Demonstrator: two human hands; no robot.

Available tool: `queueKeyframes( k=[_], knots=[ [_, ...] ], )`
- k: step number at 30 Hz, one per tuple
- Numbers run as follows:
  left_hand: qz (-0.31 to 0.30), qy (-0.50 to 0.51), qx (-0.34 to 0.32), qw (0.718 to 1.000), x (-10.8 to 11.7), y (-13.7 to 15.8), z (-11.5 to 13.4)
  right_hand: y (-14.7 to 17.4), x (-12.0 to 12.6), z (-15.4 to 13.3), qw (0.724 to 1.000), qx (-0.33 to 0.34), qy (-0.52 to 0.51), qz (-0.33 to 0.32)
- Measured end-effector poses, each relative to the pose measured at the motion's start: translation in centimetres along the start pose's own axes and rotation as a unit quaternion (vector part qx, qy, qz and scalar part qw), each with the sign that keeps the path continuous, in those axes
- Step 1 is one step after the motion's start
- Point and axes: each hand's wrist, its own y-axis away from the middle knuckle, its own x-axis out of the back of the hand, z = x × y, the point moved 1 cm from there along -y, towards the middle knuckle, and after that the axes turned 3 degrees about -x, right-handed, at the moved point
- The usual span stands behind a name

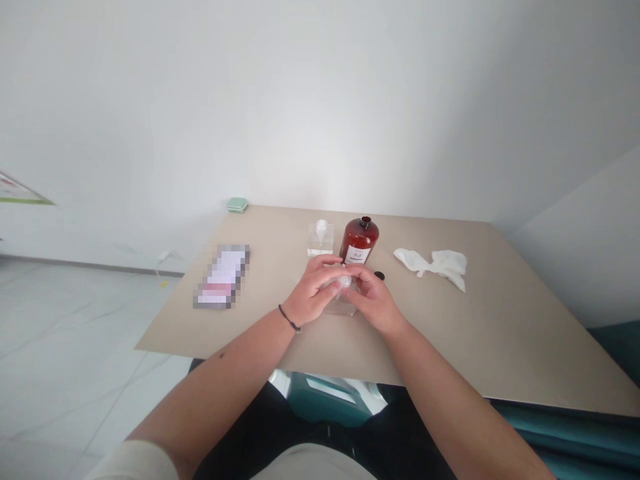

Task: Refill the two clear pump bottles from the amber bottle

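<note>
Landmark: red-brown bottle (pixel 358 241), upright, uncapped, on bench (pixel 480 320). Clear container (pixel 341 308) just on near side of bottle; left hand (pixel 311 295) and right hand (pixel 379 305) over it, fingers of both curled round white cap (pixel 345 281). Second clear container (pixel 321 252) left of bottle; black cap (pixel 380 275) near, slightly right; crumpled tissue (pixel 450 262) farther right.

- The near clear bottle (pixel 341 308) is largely covered by the left hand (pixel 311 292) and the right hand (pixel 375 300).
- The base of the red-brown bottle (pixel 360 239) is hidden behind them.
- The phone (pixel 223 275) is blurred into blocks.
- The wall sign (pixel 19 191) is cut off by the left edge.
</note>
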Motion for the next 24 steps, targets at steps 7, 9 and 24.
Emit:
queueKeyframes(
  k=[7,9,24],
  knots=[
    [-0.005,0.007,0.005,1.000,0.06,0.02,0.02,-0.09,0.26,-0.21,1.000,0.007,0.011,-0.017],
    [-0.006,0.012,0.006,1.000,0.04,0.04,-0.02,-0.11,0.21,-0.24,1.000,0.008,0.011,-0.008],
    [-0.003,0.041,-0.003,0.999,0.10,-0.13,0.18,-0.06,0.19,-0.15,1.000,0.004,0.017,0.005]
  ],
)
